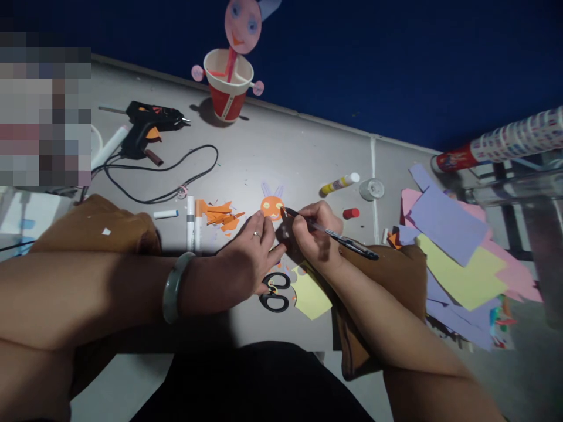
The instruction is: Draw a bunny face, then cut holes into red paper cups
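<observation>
My right hand [317, 231] is closed around a black pen [347, 242], whose tip meets the right eye of a small orange paper rabbit face [270, 212]. The face has two purple ears, pale yellow eyes and a light mouth. Fingertips of my left hand [250, 252] rest on the lower edge of the face, fingers stretched out flat. Below that hand lie black-handled scissors [275, 302], their blades hidden. Beside them is a pale yellow paper piece [312, 296] with cut edges.
Orange scraps [222, 215] and markers [190, 223] lie left of my hands. Behind are a corded glue gun [147, 123] and a red cup [226, 102] with a pink paper figure. A glue stick [341, 183], red cap [350, 213] and coloured paper [448, 223] lie right.
</observation>
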Demonstrator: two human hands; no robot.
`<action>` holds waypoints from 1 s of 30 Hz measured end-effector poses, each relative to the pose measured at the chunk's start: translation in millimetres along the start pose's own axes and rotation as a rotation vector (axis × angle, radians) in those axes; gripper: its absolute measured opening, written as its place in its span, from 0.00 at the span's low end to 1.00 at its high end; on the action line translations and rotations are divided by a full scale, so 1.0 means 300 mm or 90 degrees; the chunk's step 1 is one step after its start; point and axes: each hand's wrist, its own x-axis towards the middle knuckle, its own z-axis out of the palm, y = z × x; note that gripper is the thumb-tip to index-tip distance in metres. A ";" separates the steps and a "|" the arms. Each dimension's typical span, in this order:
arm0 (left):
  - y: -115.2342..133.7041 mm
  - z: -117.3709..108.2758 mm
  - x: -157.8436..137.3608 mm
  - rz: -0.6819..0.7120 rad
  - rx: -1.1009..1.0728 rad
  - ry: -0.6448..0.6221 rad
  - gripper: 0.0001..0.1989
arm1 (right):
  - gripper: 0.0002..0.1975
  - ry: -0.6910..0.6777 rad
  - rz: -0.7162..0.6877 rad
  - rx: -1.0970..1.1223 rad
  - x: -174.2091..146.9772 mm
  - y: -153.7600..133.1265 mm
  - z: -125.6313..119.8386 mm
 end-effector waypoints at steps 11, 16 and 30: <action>-0.003 -0.003 0.000 -0.001 -0.012 -0.011 0.49 | 0.03 -0.011 0.020 0.008 0.001 -0.003 0.002; 0.001 0.003 -0.003 -0.004 -0.003 0.005 0.49 | 0.03 -0.001 0.011 0.012 0.001 -0.003 0.004; -0.001 0.010 0.001 0.000 -0.009 -0.008 0.50 | 0.03 -0.007 0.015 0.008 0.003 -0.007 0.000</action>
